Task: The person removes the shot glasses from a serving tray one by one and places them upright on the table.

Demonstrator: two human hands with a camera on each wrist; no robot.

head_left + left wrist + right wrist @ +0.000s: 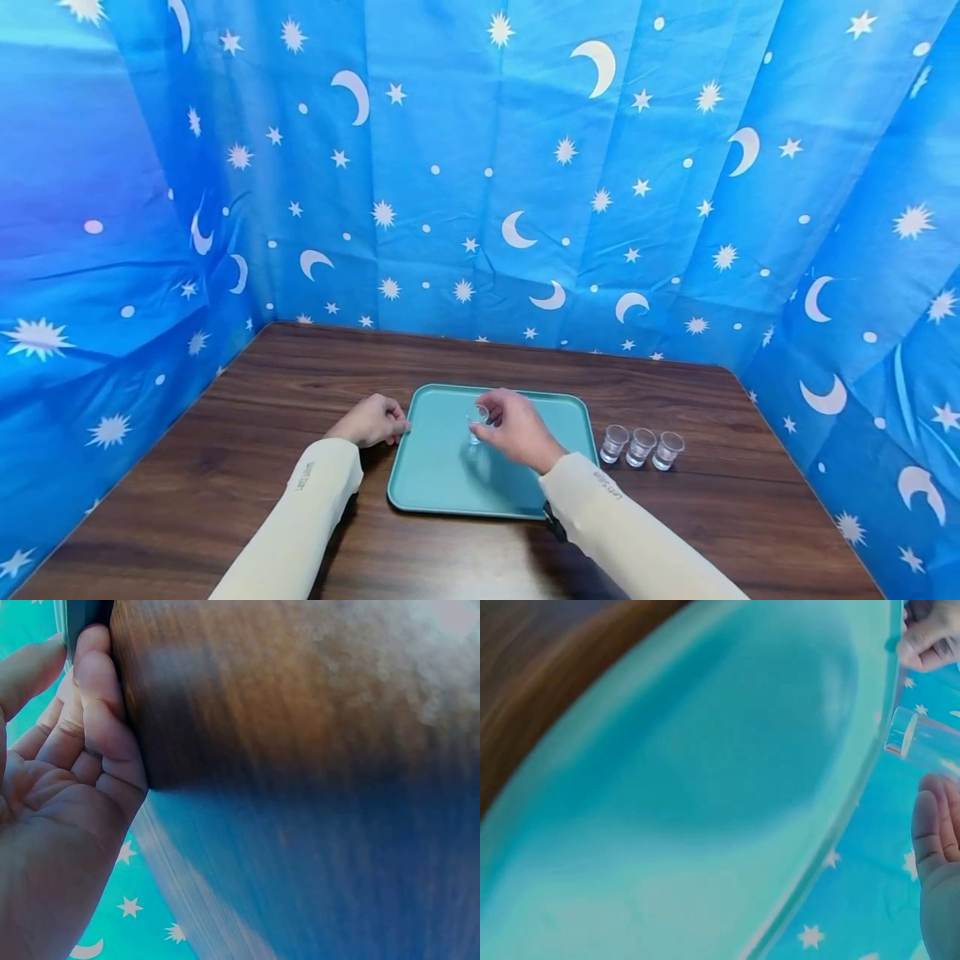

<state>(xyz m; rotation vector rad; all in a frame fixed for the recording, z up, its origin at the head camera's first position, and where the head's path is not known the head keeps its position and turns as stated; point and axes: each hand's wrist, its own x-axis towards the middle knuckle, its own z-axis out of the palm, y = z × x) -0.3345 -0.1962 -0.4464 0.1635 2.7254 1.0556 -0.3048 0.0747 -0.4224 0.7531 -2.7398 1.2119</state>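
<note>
A turquoise tray (442, 483) lies on the wooden table. My left hand (370, 422) pinches its left rim; in the left wrist view the thumb and curled fingers sit on either side of the tray edge (78, 622). Over the middle of the tray, my right hand (519, 429) grips a small clear shot glass (476, 423) between thumb and fingers. That glass looks upright in the head view; whether its base touches the tray, I cannot tell. The right wrist view shows the glass (922, 739) beside the right hand's fingers (928, 825).
Close to the tray's right side, three clear shot glasses (640, 447) stand upright in a row on the table (720, 500). Blue curtains (465, 192) with moons and stars surround the table at the back and sides.
</note>
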